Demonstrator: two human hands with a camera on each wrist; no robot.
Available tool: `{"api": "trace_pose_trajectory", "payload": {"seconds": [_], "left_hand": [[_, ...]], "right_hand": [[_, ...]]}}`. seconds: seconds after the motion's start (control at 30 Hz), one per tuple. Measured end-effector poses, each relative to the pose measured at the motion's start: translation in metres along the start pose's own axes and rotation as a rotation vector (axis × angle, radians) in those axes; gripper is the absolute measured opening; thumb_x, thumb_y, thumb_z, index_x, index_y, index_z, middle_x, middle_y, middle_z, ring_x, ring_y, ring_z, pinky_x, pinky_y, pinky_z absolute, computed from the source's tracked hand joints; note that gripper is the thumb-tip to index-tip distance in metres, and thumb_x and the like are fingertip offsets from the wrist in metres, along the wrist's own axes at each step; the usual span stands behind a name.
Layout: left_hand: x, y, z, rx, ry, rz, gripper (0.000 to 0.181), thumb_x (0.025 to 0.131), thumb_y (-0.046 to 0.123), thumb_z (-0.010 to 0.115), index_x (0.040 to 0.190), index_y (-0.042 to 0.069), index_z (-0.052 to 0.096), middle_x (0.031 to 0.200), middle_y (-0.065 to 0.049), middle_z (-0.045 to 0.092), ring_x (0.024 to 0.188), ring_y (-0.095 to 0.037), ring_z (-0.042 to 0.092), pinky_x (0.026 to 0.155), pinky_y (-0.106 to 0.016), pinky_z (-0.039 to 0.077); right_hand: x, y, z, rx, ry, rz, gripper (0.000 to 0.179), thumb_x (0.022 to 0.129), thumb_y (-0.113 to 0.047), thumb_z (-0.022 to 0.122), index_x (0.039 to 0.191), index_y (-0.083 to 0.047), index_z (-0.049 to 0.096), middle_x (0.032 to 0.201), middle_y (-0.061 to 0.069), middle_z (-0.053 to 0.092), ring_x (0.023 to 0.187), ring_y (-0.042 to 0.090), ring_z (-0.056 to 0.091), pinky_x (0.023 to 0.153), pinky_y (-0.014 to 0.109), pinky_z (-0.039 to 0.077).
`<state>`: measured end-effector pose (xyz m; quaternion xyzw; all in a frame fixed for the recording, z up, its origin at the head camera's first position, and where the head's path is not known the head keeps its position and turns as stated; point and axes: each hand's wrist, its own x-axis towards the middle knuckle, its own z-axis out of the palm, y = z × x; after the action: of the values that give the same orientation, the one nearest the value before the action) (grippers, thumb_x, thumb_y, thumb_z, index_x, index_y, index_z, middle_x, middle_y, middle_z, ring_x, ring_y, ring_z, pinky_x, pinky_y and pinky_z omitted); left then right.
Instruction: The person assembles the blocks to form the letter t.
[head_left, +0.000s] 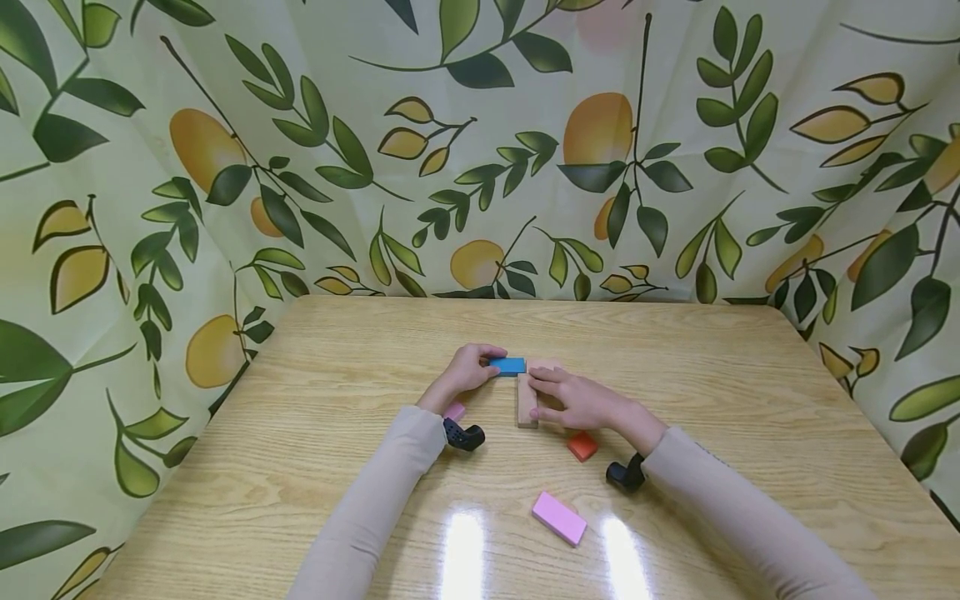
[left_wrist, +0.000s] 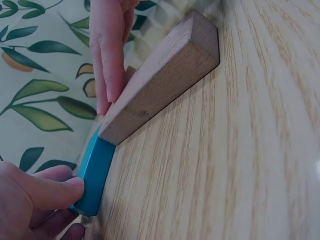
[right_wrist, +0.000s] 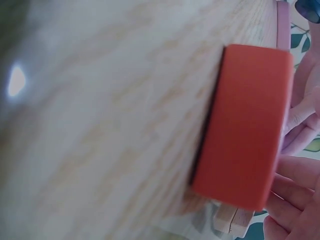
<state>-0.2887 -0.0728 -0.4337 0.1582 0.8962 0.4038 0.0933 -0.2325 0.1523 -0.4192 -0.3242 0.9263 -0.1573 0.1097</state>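
Observation:
My left hand [head_left: 468, 368] pinches the left part of a blue block [head_left: 511, 366] between thumb and fingers. In the left wrist view, the far end of that blue block [left_wrist: 95, 170] meets the corner of a long plain wooden block [left_wrist: 160, 75]. My right hand [head_left: 581, 402] lies along the right side of this wooden block [head_left: 527, 404], fingers stretched out, with fingertips and thumb at its edge. A second wooden block [head_left: 543, 363] lies behind, partly covered by the right fingers. Close below the right hand sits a red block [head_left: 582, 446].
A pink block [head_left: 559, 518] lies nearer the front of the wooden table [head_left: 337, 350]. Another pink block [head_left: 454, 411] shows beside the left wrist. Black wrist devices [head_left: 465, 436] hang under both forearms. A leaf-and-fruit patterned cloth [head_left: 480, 167] stands behind the table.

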Motion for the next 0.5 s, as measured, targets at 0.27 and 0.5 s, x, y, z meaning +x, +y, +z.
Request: {"api": "trace_pose_trajectory", "payload": {"seconds": [0.27, 0.5], "left_hand": [[-0.0002, 0.0019, 0.0004, -0.007, -0.007, -0.014, 0.033, 0.093, 0.003, 0.059, 0.125, 0.005, 0.064, 0.134, -0.014, 0.061, 0.123, -0.029, 0.056, 0.108, -0.042, 0.045], [0.0021, 0.0005, 0.0012, -0.01, -0.008, -0.014, 0.033, 0.093, 0.003, 0.059, 0.125, 0.006, 0.064, 0.134, -0.014, 0.062, 0.123, -0.028, 0.056, 0.107, -0.042, 0.046]], "right_hand": [[-0.0008, -0.0001, 0.0005, 0.0, -0.003, 0.003, 0.066, 0.095, -0.047, 0.054, 0.144, -0.004, 0.043, 0.157, 0.016, 0.034, 0.144, 0.044, 0.031, 0.119, 0.054, 0.028], [0.0009, 0.0007, 0.0003, -0.007, -0.012, 0.007, 0.067, 0.096, -0.049, 0.052, 0.144, -0.004, 0.043, 0.157, 0.015, 0.034, 0.146, 0.04, 0.03, 0.12, 0.052, 0.026]]}}
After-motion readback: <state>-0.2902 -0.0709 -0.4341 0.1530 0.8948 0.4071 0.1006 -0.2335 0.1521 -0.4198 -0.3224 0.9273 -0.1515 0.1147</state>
